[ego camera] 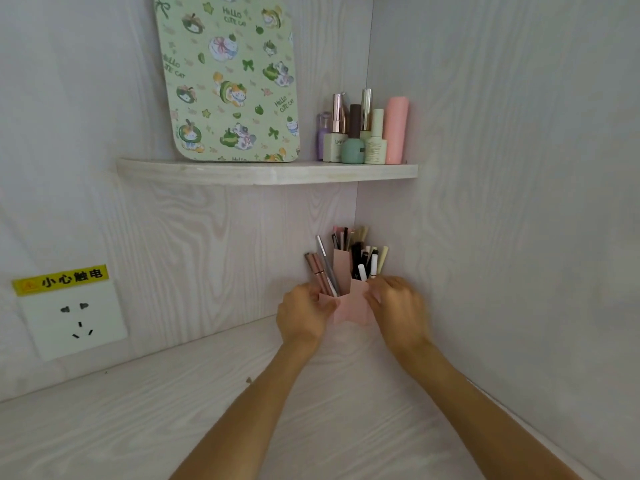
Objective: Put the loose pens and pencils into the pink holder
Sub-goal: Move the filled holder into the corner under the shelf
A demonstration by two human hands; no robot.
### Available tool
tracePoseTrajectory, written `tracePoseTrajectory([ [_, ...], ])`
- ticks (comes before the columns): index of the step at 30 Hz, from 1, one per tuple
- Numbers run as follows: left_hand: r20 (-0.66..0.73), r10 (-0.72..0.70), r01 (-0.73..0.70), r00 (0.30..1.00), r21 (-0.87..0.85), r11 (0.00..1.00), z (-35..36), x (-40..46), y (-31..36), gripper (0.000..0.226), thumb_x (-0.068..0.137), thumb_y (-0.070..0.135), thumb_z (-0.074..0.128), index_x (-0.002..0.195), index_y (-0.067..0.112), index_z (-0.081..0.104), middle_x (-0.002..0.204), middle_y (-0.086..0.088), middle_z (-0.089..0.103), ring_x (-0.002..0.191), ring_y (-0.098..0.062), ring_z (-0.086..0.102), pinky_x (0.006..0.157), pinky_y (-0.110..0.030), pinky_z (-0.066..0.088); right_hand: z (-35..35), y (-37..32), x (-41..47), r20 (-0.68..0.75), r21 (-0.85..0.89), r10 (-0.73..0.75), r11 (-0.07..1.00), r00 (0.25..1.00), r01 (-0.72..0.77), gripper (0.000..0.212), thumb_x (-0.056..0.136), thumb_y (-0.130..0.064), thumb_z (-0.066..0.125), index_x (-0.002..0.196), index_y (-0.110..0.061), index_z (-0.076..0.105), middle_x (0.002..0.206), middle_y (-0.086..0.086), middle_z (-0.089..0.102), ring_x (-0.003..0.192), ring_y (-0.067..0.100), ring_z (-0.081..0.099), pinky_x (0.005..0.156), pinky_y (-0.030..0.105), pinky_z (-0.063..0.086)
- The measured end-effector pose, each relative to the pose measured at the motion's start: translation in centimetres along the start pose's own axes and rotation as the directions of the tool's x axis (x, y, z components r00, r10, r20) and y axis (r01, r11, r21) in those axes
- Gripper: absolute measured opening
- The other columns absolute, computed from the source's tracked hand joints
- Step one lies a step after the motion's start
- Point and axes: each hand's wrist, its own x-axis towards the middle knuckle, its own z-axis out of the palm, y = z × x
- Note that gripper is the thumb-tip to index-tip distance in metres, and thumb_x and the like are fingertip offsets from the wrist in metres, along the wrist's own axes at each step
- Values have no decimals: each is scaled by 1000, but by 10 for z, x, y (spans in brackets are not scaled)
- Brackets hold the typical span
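Left hand (304, 311) and right hand (398, 306) grip the pink holder (351, 306) from both sides, fingers curled. Pens (325, 271) stand inside it, in the desk (173, 410) corner.

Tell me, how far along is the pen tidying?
Nearly done, it seems: the pens stand in the pink holder. The left hand and right hand grip its sides in the desk corner. No loose pens show on the desk.

Soft, even, dim-pinkish light with faint shadows, no glare; slightly soft focus throughout, wide-angle bending toward the edges.
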Motion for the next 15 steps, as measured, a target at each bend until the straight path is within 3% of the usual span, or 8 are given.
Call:
tracePoseTrajectory([
  [8,13,-27,27,1000,18,999,6,4,-2,27,72,33,77,90,15,68,92,-2,72,87,-22,66,71,-31,50,2,-2,-5,-39,27,43,999,998,-42,14,91,-12,52,95,-5,64,100,10,67,94,26,60,60,28,36],
  [10,137,-84,88,987,-26,996,2,10,-1,39,75,34,75,107,14,65,109,-5,69,100,-23,64,82,-31,50,3,-2,-5,-32,20,49,999,998,-49,16,93,-12,49,98,-6,64,102,7,67,94,24,61,60,27,37],
  [13,384,-176,236,906,-114,965,-13,4,2,71,81,34,71,140,10,39,142,-8,46,127,-24,47,100,-30,39,-7,0,-8,43,-4,40,999,998,-40,22,94,-8,43,105,-9,61,108,4,65,89,25,62,58,27,37],
  [15,372,-207,289,905,-181,940,-28,-10,4,71,84,26,69,142,8,33,145,-8,41,129,-24,44,103,-30,36,-18,-4,-13,80,6,27,1000,996,-27,31,91,-4,45,118,-12,56,124,5,57,95,29,62,62,30,43],
])
